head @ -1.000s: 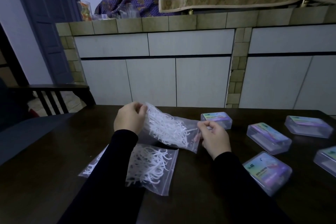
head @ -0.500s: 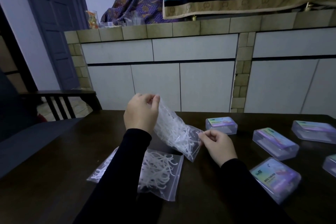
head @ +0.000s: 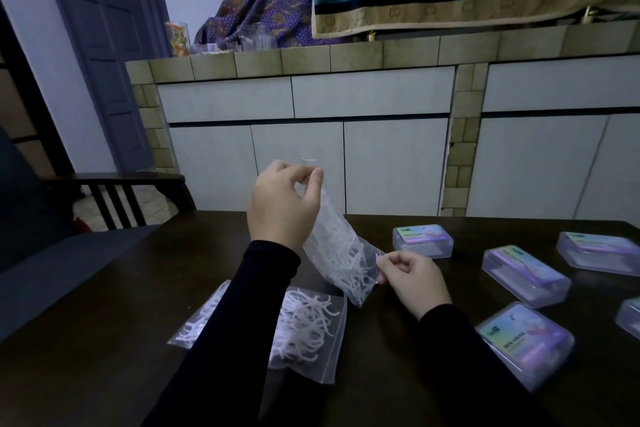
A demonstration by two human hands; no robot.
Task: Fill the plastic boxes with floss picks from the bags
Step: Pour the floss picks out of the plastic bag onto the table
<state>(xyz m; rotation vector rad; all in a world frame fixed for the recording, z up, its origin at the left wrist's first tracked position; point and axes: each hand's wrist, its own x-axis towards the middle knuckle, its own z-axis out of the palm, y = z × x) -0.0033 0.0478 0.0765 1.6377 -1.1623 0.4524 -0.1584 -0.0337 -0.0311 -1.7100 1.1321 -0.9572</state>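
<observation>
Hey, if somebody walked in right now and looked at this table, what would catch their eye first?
Probably the clear bag of white floss picks held up over the middle of the dark table, the left hand pinching its top and the right hand pinching its lower edge. Next, two more bags of picks lying flat below the left arm, and the closed plastic boxes with colourful labels spread along the right side.

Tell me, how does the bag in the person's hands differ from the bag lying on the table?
The held bag hangs tilted in the air, pinched by the left hand at the top and the right hand lower down; the lying bag rests flat on the table, untouched. The held bag's picks bunch together; the lying bag's spread out. Both are clear plastic holding white floss picks.
</observation>
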